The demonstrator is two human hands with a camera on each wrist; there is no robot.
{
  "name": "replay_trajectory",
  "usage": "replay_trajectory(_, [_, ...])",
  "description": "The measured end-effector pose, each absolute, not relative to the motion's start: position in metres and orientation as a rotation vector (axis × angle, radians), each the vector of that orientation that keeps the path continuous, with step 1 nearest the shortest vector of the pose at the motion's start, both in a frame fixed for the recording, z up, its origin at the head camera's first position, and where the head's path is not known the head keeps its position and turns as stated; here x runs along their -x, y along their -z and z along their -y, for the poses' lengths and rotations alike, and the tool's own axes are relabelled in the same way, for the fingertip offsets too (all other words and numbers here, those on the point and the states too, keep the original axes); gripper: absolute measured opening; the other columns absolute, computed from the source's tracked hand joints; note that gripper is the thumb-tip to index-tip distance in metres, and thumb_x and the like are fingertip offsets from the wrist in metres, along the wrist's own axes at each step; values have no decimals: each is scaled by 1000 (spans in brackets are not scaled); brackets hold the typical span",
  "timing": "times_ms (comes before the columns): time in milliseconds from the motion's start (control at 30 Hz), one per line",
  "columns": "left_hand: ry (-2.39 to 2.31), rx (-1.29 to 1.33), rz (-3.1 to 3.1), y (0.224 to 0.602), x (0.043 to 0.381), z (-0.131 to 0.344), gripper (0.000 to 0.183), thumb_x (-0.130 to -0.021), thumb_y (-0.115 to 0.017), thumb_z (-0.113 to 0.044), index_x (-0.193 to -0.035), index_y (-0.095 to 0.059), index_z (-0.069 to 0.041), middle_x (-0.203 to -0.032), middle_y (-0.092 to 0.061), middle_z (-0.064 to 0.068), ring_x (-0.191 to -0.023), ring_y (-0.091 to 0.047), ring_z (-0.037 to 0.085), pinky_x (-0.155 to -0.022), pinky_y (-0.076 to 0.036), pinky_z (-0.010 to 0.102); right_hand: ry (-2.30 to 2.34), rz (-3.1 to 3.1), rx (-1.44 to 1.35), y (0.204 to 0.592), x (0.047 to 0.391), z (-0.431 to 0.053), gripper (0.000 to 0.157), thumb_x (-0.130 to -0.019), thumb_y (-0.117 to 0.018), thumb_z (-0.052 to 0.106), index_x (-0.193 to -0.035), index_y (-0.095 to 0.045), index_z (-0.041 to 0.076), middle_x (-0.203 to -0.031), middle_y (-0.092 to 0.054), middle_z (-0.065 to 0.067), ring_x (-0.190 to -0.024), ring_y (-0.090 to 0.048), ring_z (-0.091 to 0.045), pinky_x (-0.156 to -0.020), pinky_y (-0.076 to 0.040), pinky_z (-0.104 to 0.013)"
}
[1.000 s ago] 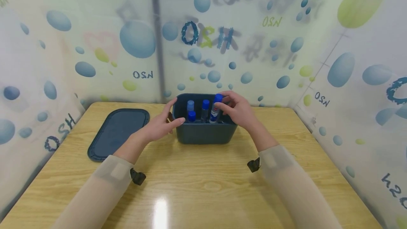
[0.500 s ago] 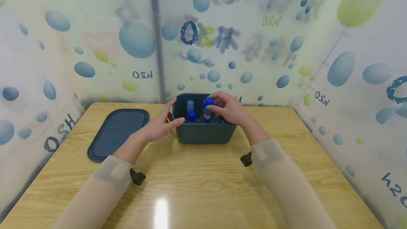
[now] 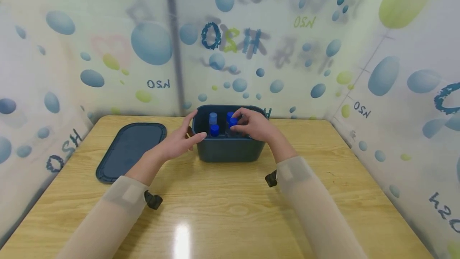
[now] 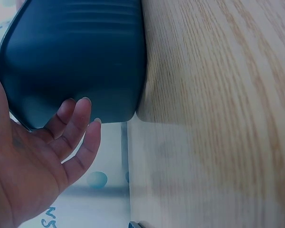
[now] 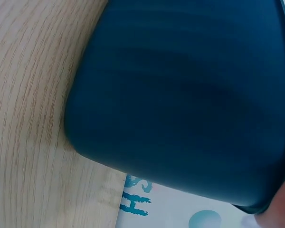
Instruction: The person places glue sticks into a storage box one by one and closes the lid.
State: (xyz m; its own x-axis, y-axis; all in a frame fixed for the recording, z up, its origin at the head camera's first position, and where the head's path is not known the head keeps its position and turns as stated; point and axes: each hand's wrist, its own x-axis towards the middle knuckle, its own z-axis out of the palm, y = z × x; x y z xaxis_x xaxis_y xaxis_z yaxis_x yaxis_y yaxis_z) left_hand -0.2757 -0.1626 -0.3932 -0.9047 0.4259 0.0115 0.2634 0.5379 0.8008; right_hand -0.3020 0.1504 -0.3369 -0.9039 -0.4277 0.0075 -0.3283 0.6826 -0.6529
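A dark blue-green plastic bin (image 3: 230,151) stands at the back of the table. My left hand (image 3: 176,143) rests at its left end, thumb on the front rim corner and index finger reaching along the side rim. In the left wrist view, the bent lower fingers (image 4: 80,123) lie by the bin's outer wall. Inside the bin, my right hand (image 3: 255,125) pinches a slim blue-capped tube (image 3: 233,122) between thumb and fingers; its lower part is hidden. Behind it shows another blue cap (image 3: 230,114). A paler capped tube (image 3: 213,118) and a shorter blue-capped one (image 3: 214,130) stand left.
A flat dark lid (image 3: 131,153) with rounded corners lies on the wooden table (image 3: 230,207), left of the bin. Patterned curtain walls (image 3: 230,63) enclose the table at the back and sides. Small black wrist cameras sit on both sleeves.
My right hand has moved left and lowered the blue-capped tube deeper into the bin, beside another tube. My left hand has stayed at the bin's left end.
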Motion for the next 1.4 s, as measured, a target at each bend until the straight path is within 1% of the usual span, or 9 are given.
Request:
replay_trajectory(100, [-1304, -586, -2591, 394, 276, 164, 96, -110, -59, -60, -177, 6, -38, -117, -66, 18, -91, -71, 36, -90, -62, 45, 968, -2741, 606, 336, 303, -148, 32, -105, -77, 29, -133, -65, 19, -119, -80, -8, -96, -76, -22, -93, -62, -45])
replay_trajectory(400, [-1304, -583, -2596, 395, 276, 164, 97, -109, -60, -61, -177, 5, -39, -115, -66, 18, -91, -69, 36, -86, -60, 39, 957, -2709, 587, 337, 303, -146, 30, -104, -79, 28, -130, -66, 19, -119, -80, -7, -98, -76, -23, -96, -61, -45])
replay_trajectory(633, [-1306, -586, -2597, 394, 276, 163, 97, -109, -60, -61, -177, 5, -39, -115, -66, 19, -91, -70, 36, -85, -59, 38, 963, -2693, 578, 335, 302, -147, 32, -104, -80, 29, -132, -66, 21, -121, -79, -6, -102, -75, -23, -96, -60, -45])
replay_trajectory(900, [-1308, -587, -2594, 393, 275, 163, 97, -109, -60, -61, -177, 5, -38, -116, -66, 21, -91, -70, 37, -84, -58, 39, 990, -2671, 585, 335, 302, -147, 34, -103, -80, 28, -135, -69, 21, -123, -77, -8, -97, -75, -22, -94, -62, -43])
replay_trajectory(1167, [-1297, -580, -2598, 392, 274, 162, 96, -109, -59, -61, -177, 6, -38, -118, -65, 22, -91, -71, 36, -88, -60, 40, 1037, -2660, 590, 338, 303, -149, 41, -102, -82, 28, -139, -68, 16, -129, -75, -10, -96, -77, -21, -94, -64, -42])
replay_trajectory(1400, [-1299, -581, -2600, 393, 274, 162, 96, -109, -59, -61, -177, 6, -39, -116, -66, 20, -91, -71, 36, -87, -59, 40, 1060, -2686, 600, 339, 301, -150, 38, -102, -82, 30, -136, -70, 18, -131, -74, -10, -93, -77, -21, -92, -65, -42])
